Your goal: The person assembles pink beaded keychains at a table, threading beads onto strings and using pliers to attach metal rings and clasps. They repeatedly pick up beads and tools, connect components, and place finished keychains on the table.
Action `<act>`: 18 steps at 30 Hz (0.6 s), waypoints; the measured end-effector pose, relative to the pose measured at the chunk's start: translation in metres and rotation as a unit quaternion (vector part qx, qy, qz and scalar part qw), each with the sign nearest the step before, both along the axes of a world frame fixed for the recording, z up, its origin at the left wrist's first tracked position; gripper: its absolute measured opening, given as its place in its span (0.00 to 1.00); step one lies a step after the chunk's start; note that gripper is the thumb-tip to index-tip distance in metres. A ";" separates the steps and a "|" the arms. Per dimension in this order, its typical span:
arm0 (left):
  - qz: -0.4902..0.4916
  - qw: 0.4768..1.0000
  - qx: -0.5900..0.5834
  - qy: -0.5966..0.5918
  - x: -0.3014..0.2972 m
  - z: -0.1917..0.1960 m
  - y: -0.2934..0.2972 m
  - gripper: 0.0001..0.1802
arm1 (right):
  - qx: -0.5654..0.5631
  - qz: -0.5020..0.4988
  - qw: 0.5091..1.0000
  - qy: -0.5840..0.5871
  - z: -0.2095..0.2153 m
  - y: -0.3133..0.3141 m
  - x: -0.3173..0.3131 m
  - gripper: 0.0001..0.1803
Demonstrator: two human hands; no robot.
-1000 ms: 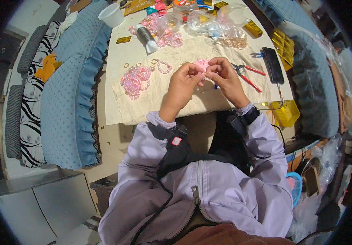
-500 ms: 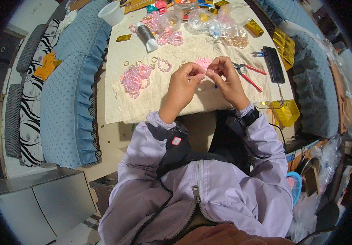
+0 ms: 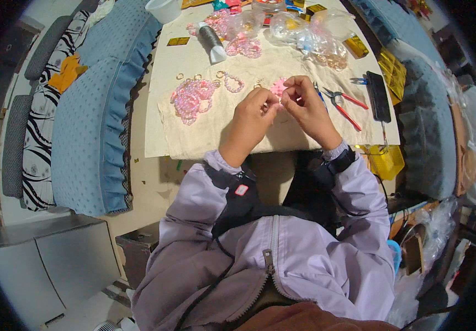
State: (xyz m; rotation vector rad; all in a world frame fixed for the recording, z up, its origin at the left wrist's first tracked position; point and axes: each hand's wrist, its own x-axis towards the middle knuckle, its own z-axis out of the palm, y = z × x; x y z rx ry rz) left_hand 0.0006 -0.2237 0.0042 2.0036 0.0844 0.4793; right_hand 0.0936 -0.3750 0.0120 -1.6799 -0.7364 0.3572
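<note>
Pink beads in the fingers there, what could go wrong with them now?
The left hand and right hand pinch a small pink bead piece above the cloth; it might slip and roll away. The red-handled pliers lie close beside the right hand, so a wrist could bump them. The pink bead pile sits loose and may scatter if the cloth is tugged.

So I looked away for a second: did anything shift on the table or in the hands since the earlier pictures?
Nothing visibly changed. The left hand and right hand remain pinched together over the small pink bead piece; the pink bead pile and red-handled pliers lie where they were.
</note>
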 end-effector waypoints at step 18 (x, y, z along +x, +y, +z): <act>-0.132 0.903 -0.408 0.032 -0.001 -0.017 0.015 0.10 | -0.056 0.039 0.972 -0.225 0.024 0.011 -0.015 0.19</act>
